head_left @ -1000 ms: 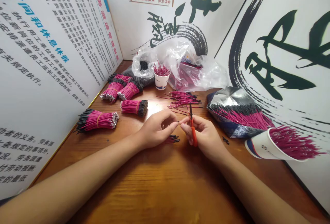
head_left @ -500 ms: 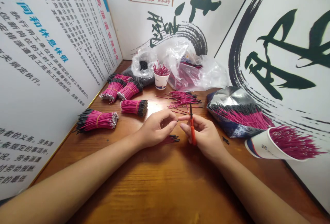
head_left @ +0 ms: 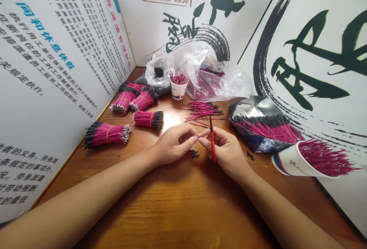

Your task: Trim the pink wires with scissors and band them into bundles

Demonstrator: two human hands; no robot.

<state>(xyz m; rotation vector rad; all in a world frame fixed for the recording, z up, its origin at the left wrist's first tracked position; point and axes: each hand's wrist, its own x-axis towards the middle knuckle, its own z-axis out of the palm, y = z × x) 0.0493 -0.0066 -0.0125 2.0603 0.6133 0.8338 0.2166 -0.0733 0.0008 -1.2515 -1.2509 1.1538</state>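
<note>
Thumb and index finger of my left hand (head_left: 178, 142) are pinched together on a thin wire, mostly hidden; only a small dark bit shows at the fingertips. Close against them, my right hand (head_left: 226, 147) has its thumb and index finger at that same spot. Orange-handled scissors (head_left: 213, 146) are held in my right hand, blades pointing up and away. Under my left hand lie several pink wires with black ends (head_left: 193, 153), partly covered. Just beyond both hands is a loose pile of pink wires (head_left: 202, 109).
Banded wire bundles (head_left: 107, 133) lie at the left. A paper cup of wires (head_left: 179, 88) stands at the back beside plastic bags (head_left: 229, 83). On the right are an open foil bag (head_left: 258, 146), a tilted paper cup (head_left: 286, 161) and small black pieces (head_left: 250, 156).
My right hand's fingertips have drawn in to meet my left fingertips, its index finger now bent closer. The scissors have shifted slightly left with it. The things on the table keep their places.
</note>
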